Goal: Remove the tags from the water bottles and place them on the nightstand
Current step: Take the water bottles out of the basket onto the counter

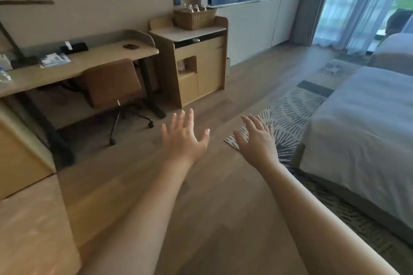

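Observation:
Several water bottles (pixel 193 8) stand in a wicker basket (pixel 194 19) on top of a wooden cabinet (pixel 202 69) against the far wall. Their tags are too small to make out. My left hand (pixel 183 135) and my right hand (pixel 257 138) are stretched out in front of me over the wooden floor, palms down, fingers spread, holding nothing. Both are far from the basket. No nightstand can be made out in this view.
A desk (pixel 89 60) with a brown swivel chair (pixel 111 83) stands at the left, with papers and dark items on it. A bed (pixel 366 123) and a patterned rug (pixel 288 114) lie at the right. Curtained windows fill the far right.

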`<state>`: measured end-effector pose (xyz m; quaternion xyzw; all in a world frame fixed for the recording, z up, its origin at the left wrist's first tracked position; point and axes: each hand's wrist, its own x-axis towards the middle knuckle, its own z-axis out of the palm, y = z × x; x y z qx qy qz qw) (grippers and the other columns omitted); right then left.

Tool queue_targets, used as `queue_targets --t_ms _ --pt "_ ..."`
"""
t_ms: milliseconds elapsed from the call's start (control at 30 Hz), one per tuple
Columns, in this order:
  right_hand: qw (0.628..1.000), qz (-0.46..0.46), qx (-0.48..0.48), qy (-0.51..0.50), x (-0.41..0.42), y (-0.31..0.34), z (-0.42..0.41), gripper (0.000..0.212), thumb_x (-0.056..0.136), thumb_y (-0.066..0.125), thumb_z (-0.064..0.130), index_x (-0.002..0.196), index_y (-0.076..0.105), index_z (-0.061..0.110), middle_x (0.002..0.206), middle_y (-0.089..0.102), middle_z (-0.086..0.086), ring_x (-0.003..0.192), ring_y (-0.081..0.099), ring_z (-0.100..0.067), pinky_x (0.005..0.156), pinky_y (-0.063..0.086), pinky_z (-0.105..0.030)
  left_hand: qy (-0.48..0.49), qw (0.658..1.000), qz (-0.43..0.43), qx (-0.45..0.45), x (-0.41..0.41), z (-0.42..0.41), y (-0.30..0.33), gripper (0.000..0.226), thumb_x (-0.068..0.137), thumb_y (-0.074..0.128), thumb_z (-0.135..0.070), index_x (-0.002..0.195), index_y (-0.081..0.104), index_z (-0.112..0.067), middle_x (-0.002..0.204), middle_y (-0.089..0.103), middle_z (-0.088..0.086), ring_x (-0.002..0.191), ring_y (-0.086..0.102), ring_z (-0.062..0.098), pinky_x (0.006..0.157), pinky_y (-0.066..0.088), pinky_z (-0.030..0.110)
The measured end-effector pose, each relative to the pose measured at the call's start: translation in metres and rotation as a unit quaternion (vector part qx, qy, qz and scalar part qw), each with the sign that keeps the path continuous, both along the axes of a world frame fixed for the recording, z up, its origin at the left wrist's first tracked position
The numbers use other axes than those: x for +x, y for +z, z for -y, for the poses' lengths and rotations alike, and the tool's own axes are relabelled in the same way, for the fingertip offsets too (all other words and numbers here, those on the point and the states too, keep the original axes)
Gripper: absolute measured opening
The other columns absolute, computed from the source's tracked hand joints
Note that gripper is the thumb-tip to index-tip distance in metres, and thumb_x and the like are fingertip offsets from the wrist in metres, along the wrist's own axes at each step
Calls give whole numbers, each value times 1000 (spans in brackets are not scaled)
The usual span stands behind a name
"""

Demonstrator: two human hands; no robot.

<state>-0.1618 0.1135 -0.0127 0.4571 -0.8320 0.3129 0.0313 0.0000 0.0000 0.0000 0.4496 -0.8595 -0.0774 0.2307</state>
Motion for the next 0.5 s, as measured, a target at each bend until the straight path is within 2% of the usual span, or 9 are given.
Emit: queue_targets --t_ms 100,300,500 --pt "1000 6 19 -16 -9 -16 7 58 93 43 48 145 35 25 154 31 0 145 14 -16 117 1 -38 14 999 29 6 -9 9 -17 76 90 33 -62 154 16 -25 161 20 4 149 11 22 119 7 52" --pt "999 26 44 -15 -36 -48 46 56 93 44 47 144 36 24 154 30 0 144 16 -16 118 4 -40 15 999 32 28 -36 52 -53 75 90 37 -60 153 18 -25 161 20 4 149 11 21 118 7 51" --pt "996 35 82 -18 -84 -78 130 56 94 44 47 144 36 23 154 30 -1 144 17 -17 118 5 -41 10 998 43 48 -82 144 -85 79 86 31 -64 153 18 -26 161 21 4 149 12 22 117 7 51"
